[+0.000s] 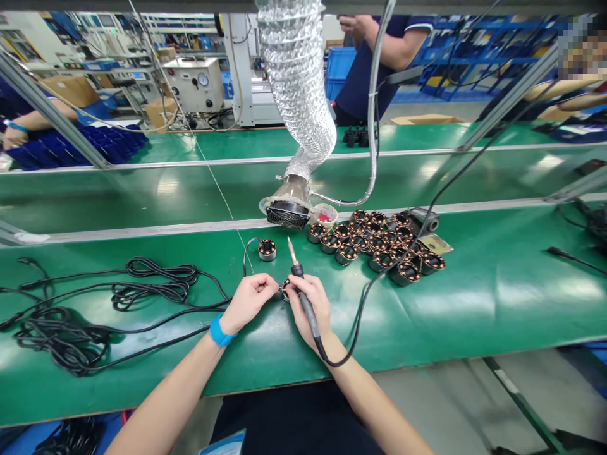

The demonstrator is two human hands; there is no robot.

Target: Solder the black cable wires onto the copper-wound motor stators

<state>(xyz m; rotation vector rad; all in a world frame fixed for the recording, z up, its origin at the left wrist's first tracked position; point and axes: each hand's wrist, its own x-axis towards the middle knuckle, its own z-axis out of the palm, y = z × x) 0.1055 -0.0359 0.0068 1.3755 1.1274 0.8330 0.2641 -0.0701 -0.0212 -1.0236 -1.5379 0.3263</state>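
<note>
My left hand (251, 300), a blue band at its wrist, pinches a thin wire between thumb and forefinger, close to a copper-wound motor stator (285, 291). Most of that stator is hidden behind my fingers. A soldering iron (309, 313) lies across my right hand (312, 303), gripped with its metal tip pointing up and away from me. The right fingertips also reach the stator's edge, but whether they hold it I cannot tell. Farther back stands another stator (267, 250) with a dark lead attached. Black cables (190, 313) run from the left toward my left hand.
Several stators (379, 243) cluster at the right, beside a metal block (423, 221) and a solder spool (325, 216). A fume extractor (288, 212) hangs above on a foil duct (296, 76). The iron's cord (363, 309) loops over the green bench (474, 303). Other people work beyond.
</note>
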